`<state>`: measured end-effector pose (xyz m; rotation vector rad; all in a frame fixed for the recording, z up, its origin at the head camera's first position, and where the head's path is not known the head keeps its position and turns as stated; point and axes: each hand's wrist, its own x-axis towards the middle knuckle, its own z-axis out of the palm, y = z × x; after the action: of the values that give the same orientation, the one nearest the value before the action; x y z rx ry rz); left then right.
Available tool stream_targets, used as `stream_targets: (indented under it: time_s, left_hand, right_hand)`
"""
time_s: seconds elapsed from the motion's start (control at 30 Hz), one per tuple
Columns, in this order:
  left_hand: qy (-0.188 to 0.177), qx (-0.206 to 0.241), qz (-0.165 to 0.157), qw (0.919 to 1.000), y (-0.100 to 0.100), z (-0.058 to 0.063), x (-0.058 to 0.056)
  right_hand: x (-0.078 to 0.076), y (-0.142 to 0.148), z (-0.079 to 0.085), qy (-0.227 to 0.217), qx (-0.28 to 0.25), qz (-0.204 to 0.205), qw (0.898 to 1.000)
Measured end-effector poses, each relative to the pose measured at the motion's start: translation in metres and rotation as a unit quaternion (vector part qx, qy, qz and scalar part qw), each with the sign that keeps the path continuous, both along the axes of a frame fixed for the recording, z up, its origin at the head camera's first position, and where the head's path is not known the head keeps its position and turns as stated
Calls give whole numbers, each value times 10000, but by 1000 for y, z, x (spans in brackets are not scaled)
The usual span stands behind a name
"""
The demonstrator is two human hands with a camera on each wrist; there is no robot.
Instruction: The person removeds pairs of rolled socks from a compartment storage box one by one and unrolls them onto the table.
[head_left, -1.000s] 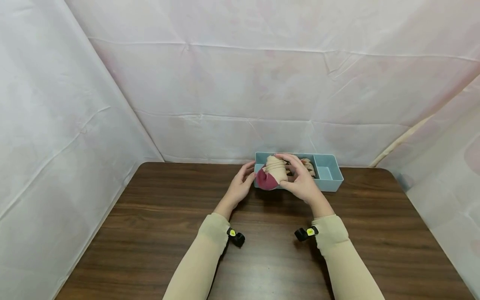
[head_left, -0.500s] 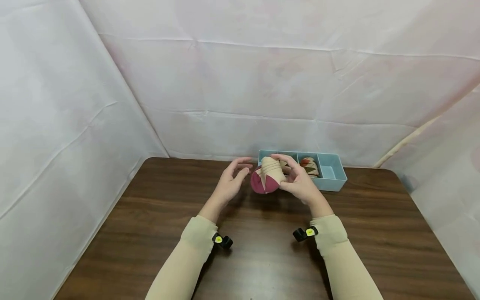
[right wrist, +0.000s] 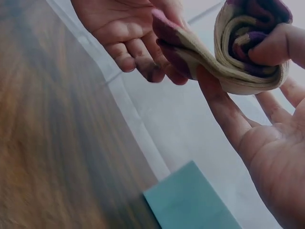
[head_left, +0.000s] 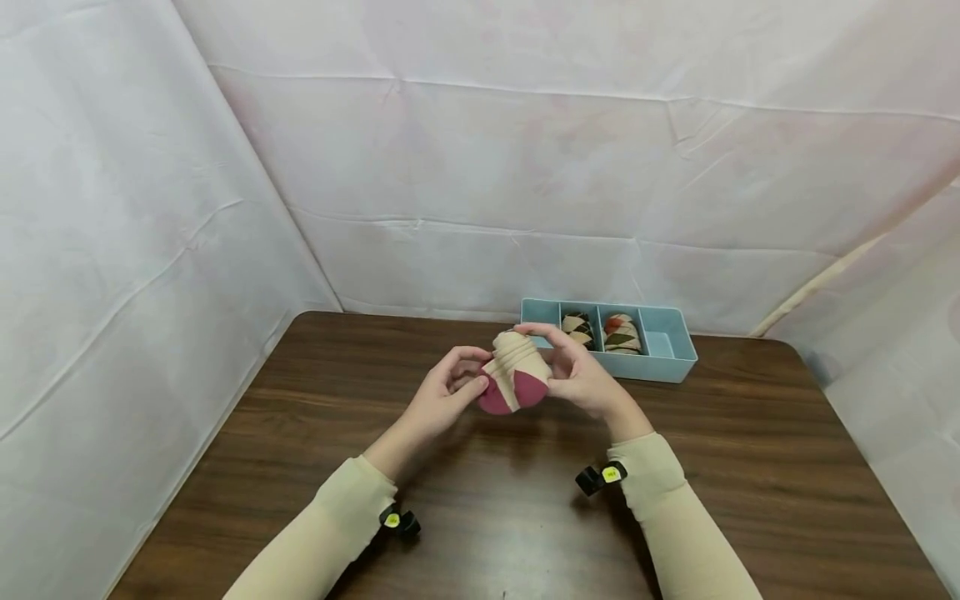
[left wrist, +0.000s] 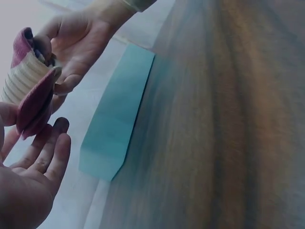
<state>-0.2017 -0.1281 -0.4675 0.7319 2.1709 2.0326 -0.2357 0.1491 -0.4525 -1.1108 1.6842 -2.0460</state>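
A rolled pair of cream and maroon socks (head_left: 519, 360) is held between both hands above the table. My right hand (head_left: 588, 381) grips the cream roll, with the thumb pressed into its coiled end in the right wrist view. The left hand (head_left: 444, 392) pinches the maroon end, which sticks out as a loose flap (right wrist: 176, 43). Behind the hands stands a light blue divided box (head_left: 660, 369). Two of its compartments hold rolled socks: one dark-patterned pair (head_left: 577, 329) and one with red and green patches (head_left: 621, 335).
The box's leftmost compartment (head_left: 538, 312) and rightmost compartment (head_left: 663, 336) show bare blue walls. A dark wood table (head_left: 495, 517) lies underneath, with pale fabric (head_left: 480, 167) hanging along its back and sides.
The socks have come away from the box, toward the person and slightly left, in the right hand. The left hand left the box's side, drew back, and now pinches the maroon end.
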Motion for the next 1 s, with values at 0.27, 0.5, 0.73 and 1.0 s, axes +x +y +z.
stream_targets:
  time_s: [0.27,0.5,0.73,1.0]
  left_hand:
    - [-511,-9,53,9987,-19,-9,20]
    - [-888,-351,202,9952,-33,-17,31]
    - [-1126,-604,260,9915,-46,-25,35]
    - [-1105,-993,151,9888,-50,-36,33]
  right_hand:
    - [8,-18,-13,1,95,409,9991]
    - [10,-31,-24,-111,551,465,9973]
    - [11,-38,-30,193,1278,-181,9914]
    - [12,-41,-35,550,2072,-407,9759]
